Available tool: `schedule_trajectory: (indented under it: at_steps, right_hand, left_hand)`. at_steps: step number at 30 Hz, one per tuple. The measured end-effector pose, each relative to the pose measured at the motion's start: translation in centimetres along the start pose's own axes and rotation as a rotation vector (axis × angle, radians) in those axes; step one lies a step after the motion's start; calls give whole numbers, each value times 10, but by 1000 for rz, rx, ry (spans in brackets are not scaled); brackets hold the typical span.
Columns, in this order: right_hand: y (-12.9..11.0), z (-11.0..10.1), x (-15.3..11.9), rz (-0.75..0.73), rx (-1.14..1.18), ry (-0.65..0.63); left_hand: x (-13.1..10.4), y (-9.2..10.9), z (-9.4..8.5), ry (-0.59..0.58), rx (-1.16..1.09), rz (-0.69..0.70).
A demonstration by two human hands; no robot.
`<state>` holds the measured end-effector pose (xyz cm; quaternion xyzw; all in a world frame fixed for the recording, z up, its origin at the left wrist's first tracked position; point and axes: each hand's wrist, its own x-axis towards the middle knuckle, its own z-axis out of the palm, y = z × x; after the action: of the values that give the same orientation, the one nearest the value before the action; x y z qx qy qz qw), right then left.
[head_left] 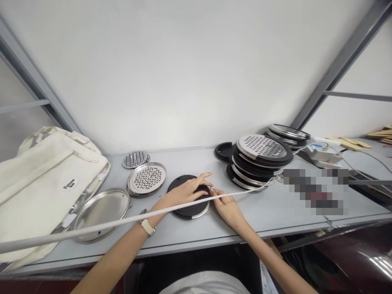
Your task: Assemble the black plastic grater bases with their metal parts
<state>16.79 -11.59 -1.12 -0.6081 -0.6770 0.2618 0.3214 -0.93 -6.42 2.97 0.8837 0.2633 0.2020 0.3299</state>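
Note:
On the grey worktop in front of me lies a black round disc with a strip of bare metal showing along its near right rim. My left hand rests over it, index finger stretched out, thumb and other fingers bearing on its right side. At that same edge, the fingertips of my right hand are pinched together against the rim. A small dark bit shows between the two hands, too small to make out. To the left lie round metal grater plates and a plain metal disc.
A tall stack of grater plates with black rims stands right of my hands, a second stack behind it. A white cord crosses in front of my view. Cream cloth bags lie at left; a small white box at right.

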Motion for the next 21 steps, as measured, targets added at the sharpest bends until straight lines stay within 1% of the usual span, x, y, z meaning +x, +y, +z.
schedule_trajectory:
  at_steps: [8,17,21]
  right_hand:
    - [0,-1,0,-6,27,8]
    - [-2,1,-1,-17,-38,29]
    - [-1,1,-1,-49,-56,41]
  left_hand:
    - [1,3,0,-2,5,6]
    - [1,3,0,-6,33,28]
    - [0,4,-1,-1,71,35]
